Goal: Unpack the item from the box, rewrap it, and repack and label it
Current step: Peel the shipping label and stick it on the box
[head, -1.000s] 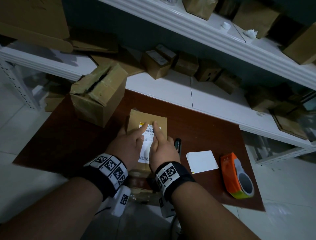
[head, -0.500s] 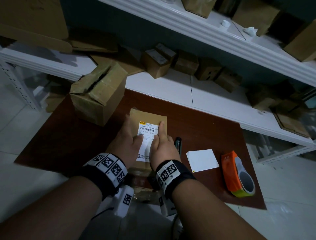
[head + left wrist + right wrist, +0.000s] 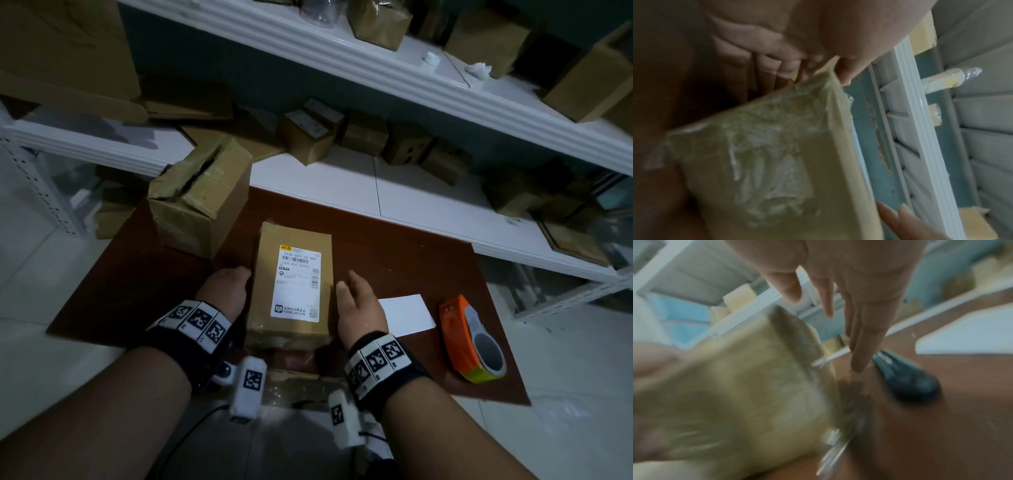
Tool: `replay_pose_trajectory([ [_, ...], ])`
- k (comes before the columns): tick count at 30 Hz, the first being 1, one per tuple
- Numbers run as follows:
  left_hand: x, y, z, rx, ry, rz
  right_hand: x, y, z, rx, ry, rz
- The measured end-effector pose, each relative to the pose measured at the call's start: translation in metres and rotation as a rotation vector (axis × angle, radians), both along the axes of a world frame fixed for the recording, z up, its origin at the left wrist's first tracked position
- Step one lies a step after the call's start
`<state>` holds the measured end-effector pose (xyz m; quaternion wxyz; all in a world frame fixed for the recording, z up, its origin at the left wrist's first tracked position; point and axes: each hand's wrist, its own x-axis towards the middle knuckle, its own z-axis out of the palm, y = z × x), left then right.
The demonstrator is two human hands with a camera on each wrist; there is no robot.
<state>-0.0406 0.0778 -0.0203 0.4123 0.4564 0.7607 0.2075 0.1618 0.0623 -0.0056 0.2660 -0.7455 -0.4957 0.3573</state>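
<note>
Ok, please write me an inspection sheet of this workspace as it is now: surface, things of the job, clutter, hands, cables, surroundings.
Surface: dark red-brown table, partly bare.
Job's things: small taped box lies flat at the table's middle; white shipping label is stuck on its top.
Clutter: large dented box at back left; white backing sheet and orange tape dispenser to the right; dark small tool beside the box.
Hands: left hand at the box's left side, fingers curled; right hand at its right side, fingers straight.
Cables: thin dark cable under the left wrist.
Surroundings: white shelves holding many cardboard boxes.
</note>
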Motion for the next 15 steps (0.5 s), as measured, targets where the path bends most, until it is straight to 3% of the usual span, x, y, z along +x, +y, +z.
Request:
replay_pose_trajectory([
  [5,0.008,-0.008,0.007,-0.046,-0.193,0.06,-0.01,-0.019,-0.007,-0.128,0.265,-0.085],
  [8,0.009,-0.013,0.012,-0.046,-0.327,0.145,-0.01,-0.019,-0.003,-0.09,0.165,-0.019],
  [11,0.008,-0.014,0.014,0.079,-0.42,0.235,-0.009,-0.017,-0.005,-0.096,0.151,-0.017],
  [15,0.008,-0.012,0.022,0.164,-0.532,0.238,-0.004,-0.014,-0.009,-0.136,0.141,0.038],
])
